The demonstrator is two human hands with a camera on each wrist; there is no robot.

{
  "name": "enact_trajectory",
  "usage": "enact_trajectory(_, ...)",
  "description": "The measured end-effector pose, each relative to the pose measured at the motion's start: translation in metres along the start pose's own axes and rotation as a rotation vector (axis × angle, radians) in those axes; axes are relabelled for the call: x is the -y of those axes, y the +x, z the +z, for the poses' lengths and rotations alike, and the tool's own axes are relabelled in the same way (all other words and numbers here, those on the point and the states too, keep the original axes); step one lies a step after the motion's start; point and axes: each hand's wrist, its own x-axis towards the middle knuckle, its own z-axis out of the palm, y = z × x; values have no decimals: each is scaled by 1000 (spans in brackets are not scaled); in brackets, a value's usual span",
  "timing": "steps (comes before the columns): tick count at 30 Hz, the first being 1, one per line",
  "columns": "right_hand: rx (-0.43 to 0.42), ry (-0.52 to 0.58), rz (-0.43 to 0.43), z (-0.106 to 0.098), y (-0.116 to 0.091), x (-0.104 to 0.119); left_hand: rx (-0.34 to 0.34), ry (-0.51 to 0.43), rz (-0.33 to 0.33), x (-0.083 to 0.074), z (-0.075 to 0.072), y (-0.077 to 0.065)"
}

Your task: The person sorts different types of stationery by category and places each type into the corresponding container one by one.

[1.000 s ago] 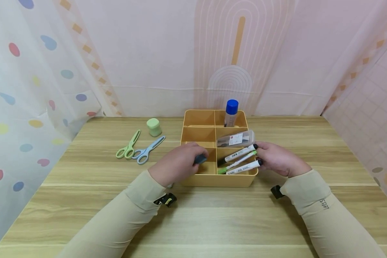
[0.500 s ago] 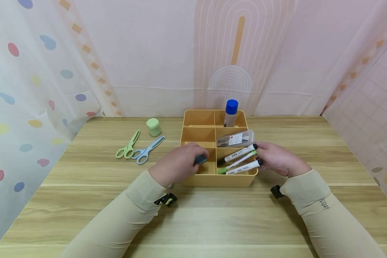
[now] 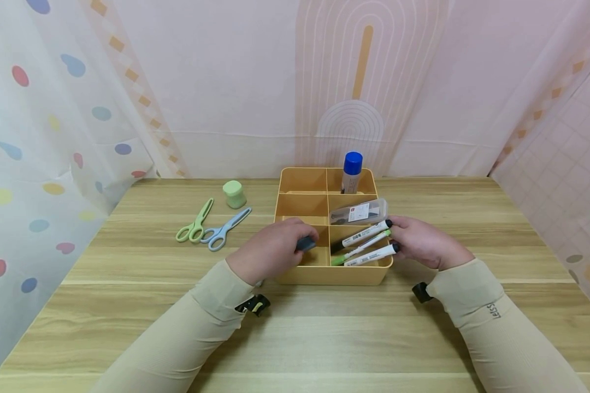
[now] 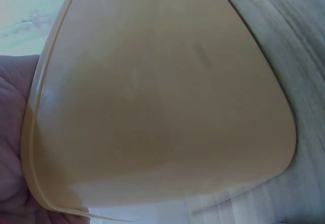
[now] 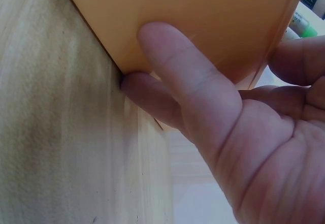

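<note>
In the head view, my left hand [image 3: 272, 248] reaches over the front left compartment of the yellow desk organizer [image 3: 334, 276] and holds a small dark blue-grey block [image 3: 305, 243]. Most of that block is hidden by the fingers, and I cannot tell its kind. My right hand [image 3: 425, 241] rests against the organizer's right side. In the right wrist view, its fingers [image 5: 175, 56] lie fairly straight on the outer wall, and another fingertip is at the rim. The left wrist view shows the organizer's outer wall [image 4: 162, 107], with part of the palm at the left edge.
Two white markers [image 3: 369, 255] and a green-capped pen [image 3: 364, 247] lean in the front right compartment. A clear case [image 3: 359, 211] and a blue-capped tube [image 3: 352, 172] occupy those behind. To the left lie green scissors [image 3: 195, 224], blue scissors [image 3: 226, 229] and a green jar [image 3: 234, 194].
</note>
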Motion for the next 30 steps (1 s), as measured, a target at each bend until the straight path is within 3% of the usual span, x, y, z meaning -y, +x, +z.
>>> enact_trajectory(19, 0, 6, 2, 1, 1, -1, -16, -13, 13, 2, 2, -2)
enact_trajectory(30, 1, 7, -3, 0, 0, -1, -148, -138, 55, 15, 3, -15)
